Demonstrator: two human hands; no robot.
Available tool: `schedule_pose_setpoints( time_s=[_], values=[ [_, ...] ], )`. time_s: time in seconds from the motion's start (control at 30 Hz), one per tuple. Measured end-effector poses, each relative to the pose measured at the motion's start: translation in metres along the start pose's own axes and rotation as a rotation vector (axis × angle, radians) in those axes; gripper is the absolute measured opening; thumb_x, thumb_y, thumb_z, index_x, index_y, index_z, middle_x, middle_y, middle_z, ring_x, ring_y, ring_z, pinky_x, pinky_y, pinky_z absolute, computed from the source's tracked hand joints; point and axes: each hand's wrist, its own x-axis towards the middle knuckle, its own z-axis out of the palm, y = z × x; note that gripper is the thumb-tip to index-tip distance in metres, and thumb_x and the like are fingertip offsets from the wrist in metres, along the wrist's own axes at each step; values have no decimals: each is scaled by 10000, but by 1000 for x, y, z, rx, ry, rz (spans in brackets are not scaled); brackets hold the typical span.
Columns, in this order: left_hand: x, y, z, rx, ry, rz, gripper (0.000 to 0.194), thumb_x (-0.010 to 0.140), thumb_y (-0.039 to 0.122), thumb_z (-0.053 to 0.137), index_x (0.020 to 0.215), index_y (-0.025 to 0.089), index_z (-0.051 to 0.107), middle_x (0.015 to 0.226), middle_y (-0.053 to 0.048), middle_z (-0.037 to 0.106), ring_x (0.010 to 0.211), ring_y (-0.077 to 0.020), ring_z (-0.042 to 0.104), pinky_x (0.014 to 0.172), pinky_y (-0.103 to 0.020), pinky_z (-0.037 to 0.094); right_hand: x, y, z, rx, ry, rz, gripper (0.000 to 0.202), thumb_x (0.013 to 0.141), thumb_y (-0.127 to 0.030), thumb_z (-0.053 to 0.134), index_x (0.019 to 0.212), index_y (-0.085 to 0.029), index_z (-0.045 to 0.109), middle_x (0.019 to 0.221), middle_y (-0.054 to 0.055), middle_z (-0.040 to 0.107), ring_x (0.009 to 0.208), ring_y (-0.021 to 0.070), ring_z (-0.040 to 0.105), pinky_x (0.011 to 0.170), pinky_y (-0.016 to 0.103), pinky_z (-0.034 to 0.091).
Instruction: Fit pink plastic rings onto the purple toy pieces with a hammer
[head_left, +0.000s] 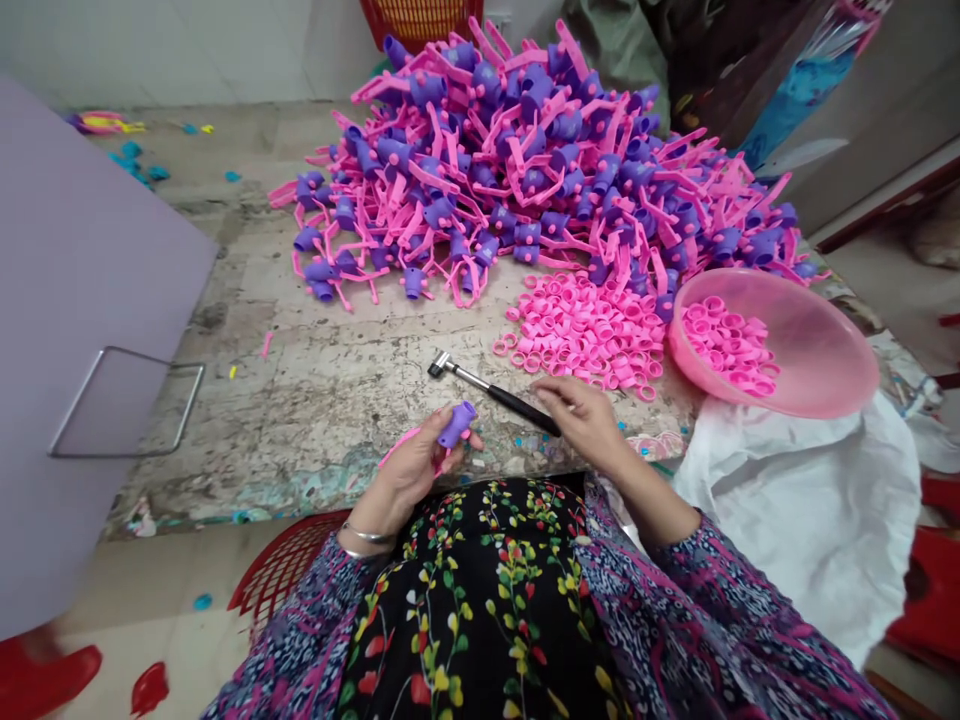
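Observation:
My left hand [415, 462] is closed around a small purple plastic body piece with pink limbs [456, 425], its open collar end tilted up past my fingertips. Over the handle end of a hammer [495, 393] with a black grip hovers my right hand [581, 415], fingers curled toward the thumb; anything pinched there is too small or hidden to name. The hammer lies on the worn table, head pointing left. Just beyond it spreads a pile of pink plastic rings [589, 330].
Behind the rings rises a large heap of purple-and-pink pieces [495, 170]. A pink bowl [817, 350] with more rings tilts at the table's right edge, above white cloth [802, 510]. At left stands a pale panel with a metal handle [127, 455].

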Motion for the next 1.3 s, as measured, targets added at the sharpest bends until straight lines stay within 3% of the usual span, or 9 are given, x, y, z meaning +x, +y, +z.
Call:
schedule_pose_setpoints(
  time_s=[0.07, 0.17, 0.33, 0.57, 0.8, 1.03, 1.2, 1.3],
  values=[
    [1, -2, 0, -35, -2, -13, 368, 830, 502, 624, 905, 143, 591, 736, -41, 686, 392, -36, 407, 437, -197, 313, 3, 28, -8, -267, 115, 53, 238, 926, -289, 529, 995, -163, 719, 896, 103, 687, 867, 242, 625, 799, 389, 487],
    [1, -4, 1, -87, -86, -42, 314, 806, 447, 647, 934, 179, 547, 802, -37, 687, 409, -47, 428, 423, -192, 280, 6, 56, -13, -468, 146, 103, 272, 893, -301, 563, 1020, -124, 726, 894, 139, 632, 866, 285, 565, 788, 417, 442],
    [2, -5, 8, -121, -233, -103, 334, 788, 475, 632, 776, 163, 514, 854, -84, 683, 420, -44, 431, 410, -191, 277, 11, 65, -8, -764, 83, 89, 309, 881, -378, 602, 1061, -154, 717, 883, 115, 580, 821, 262, 493, 711, 351, 372],
    [5, -6, 13, -91, -20, -78, 406, 694, 475, 768, 840, 167, 546, 686, 8, 671, 503, -86, 573, 484, -179, 429, 16, 72, -6, -791, 111, -26, 296, 907, -405, 570, 1011, -162, 703, 875, 109, 556, 802, 242, 441, 681, 343, 304],
    [15, -14, 12, -25, 62, -145, 446, 724, 575, 704, 810, 155, 583, 598, 8, 644, 409, -63, 494, 387, -164, 346, 10, 75, -4, -797, 178, -16, 326, 910, -435, 561, 1030, -145, 651, 950, 128, 541, 884, 269, 447, 735, 360, 328],
    [15, -18, 15, 100, -29, -210, 525, 783, 671, 560, 730, 148, 568, 552, -19, 616, 366, -46, 375, 392, -193, 258, 12, 74, -1, -802, 154, -4, 285, 903, -427, 570, 1001, -177, 667, 970, 114, 533, 909, 266, 462, 734, 338, 330],
    [10, -15, 12, 45, -156, -159, 385, 799, 540, 616, 869, 178, 508, 696, -37, 685, 415, -67, 420, 428, -202, 292, 14, 73, 1, -770, 162, -1, 284, 892, -407, 583, 1051, -189, 671, 979, 108, 516, 922, 268, 460, 742, 346, 336],
    [9, -14, 10, 19, -150, -151, 361, 788, 454, 675, 907, 190, 459, 726, -33, 692, 444, -70, 470, 455, -192, 323, 15, 73, 1, -759, 136, -6, 281, 894, -400, 577, 1067, -201, 674, 971, 102, 516, 909, 264, 458, 733, 346, 331]
  ],
)
